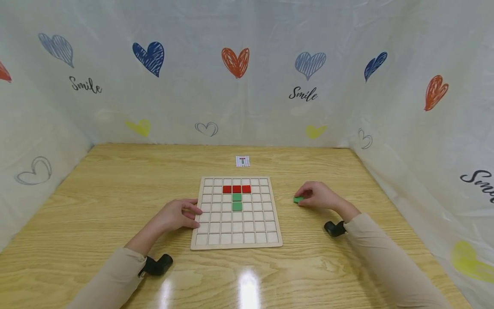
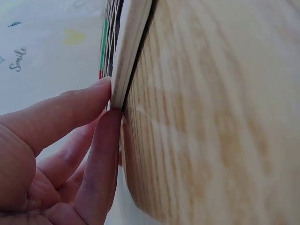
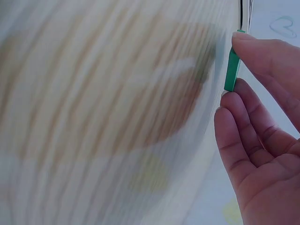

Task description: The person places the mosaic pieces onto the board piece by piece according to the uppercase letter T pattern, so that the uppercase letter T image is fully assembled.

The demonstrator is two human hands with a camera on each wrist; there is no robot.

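Observation:
A pale wooden grid board [image 1: 215,226] lies flat on the table. Three red tiles [image 1: 236,189] form a row near its far side, with two green tiles [image 1: 237,206] in line below the middle one. My left hand [image 1: 175,216] rests at the board's left edge. Up close in the left wrist view, the thumb touches the rim [image 2: 126,56] and a fairly straight finger lies against its side. To the right of the board, my right hand [image 1: 318,195] pinches another green tile [image 3: 231,70] between thumb and fingertips, low over the table.
Behind the board lies a small white card [image 1: 242,161] printed with a red and green T pattern on a grid. The wooden table [image 1: 146,167] meets a white curtain [image 1: 266,107] with printed hearts at the back and sides. Each wrist carries a black camera mount [image 1: 158,265].

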